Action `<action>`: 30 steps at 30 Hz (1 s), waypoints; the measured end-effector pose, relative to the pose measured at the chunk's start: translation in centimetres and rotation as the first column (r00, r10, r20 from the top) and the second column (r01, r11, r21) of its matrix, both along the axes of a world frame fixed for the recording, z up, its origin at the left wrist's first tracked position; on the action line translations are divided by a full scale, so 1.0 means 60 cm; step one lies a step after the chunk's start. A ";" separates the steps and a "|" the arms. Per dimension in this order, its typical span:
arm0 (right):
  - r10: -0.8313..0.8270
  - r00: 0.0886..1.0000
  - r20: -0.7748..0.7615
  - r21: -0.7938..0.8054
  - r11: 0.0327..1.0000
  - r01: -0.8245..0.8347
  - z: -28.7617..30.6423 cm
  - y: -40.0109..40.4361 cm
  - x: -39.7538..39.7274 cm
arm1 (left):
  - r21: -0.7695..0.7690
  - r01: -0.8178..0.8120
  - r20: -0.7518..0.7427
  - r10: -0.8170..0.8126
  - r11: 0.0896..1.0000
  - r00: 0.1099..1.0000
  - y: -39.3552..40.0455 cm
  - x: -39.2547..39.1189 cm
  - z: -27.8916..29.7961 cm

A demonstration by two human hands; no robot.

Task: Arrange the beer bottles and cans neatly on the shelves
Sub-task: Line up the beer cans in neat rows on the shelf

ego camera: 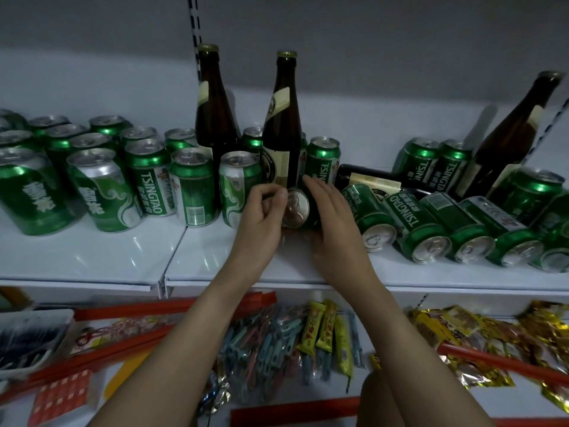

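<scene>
Directly in front of the labelled brown bottle [281, 131], a green can [297, 209] lies on its side on the white shelf [123, 257], its silver end facing the camera; both hands flank it. The left hand [261, 211] has its fingers curled, with fingertips at the can's left rim, apparently pinching the edge; whether the grip is firm cannot be told. The right hand [331, 211] lies with fingers straight along the can's right flank, probably to stop it rolling while it is tipped upright. Left of the labelled brown bottle, upright cans [147, 177] stand in rows, which suggests that side is already arranged; a second brown bottle [212, 109] stands just behind them. Right of the labelled brown bottle, a row of fallen cans [431, 229] lies side by side, ends toward the shelf edge, with a dark bottle [369, 180] lying flat behind them; further right, another bottle [517, 127] appears to lean among standing cans. Judged from this layout, the task is roughly half complete; the next step is likely to stand the flanked can beside the nearest upright can [238, 189]. Below the labelled brown bottle, a lower shelf carries packaged goods [323, 331].
</scene>
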State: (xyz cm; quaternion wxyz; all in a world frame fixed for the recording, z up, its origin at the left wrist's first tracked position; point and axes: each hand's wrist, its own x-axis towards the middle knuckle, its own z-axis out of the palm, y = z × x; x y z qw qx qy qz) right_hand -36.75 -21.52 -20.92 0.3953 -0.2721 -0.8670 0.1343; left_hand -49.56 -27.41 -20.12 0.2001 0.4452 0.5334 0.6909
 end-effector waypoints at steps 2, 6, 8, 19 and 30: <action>-0.004 0.998 -0.070 -0.013 1.000 0.003 -0.003 0.000 0.001 | 0.033 0.031 0.025 -0.032 0.999 0.999 -0.003 0.001 0.000; -0.039 0.975 -0.217 -0.188 0.982 -0.003 0.002 -0.010 -0.001 | 0.089 0.062 0.055 -0.067 0.994 0.996 -0.006 0.003 -0.001; -0.049 0.968 -0.247 -0.204 0.979 -0.002 0.002 -0.012 -0.001 | 0.097 0.075 0.026 -0.078 0.992 0.997 -0.006 0.005 0.000; -0.005 1.000 -0.030 -0.064 0.998 0.004 -0.005 -0.001 -0.011 | 0.052 -0.101 -0.277 0.111 0.994 0.954 -0.011 0.017 -0.001; 0.030 0.997 0.074 -0.108 0.994 -0.022 -0.007 -0.007 -0.006 | 0.038 -0.099 -0.467 0.105 0.994 0.878 -0.014 0.027 -0.007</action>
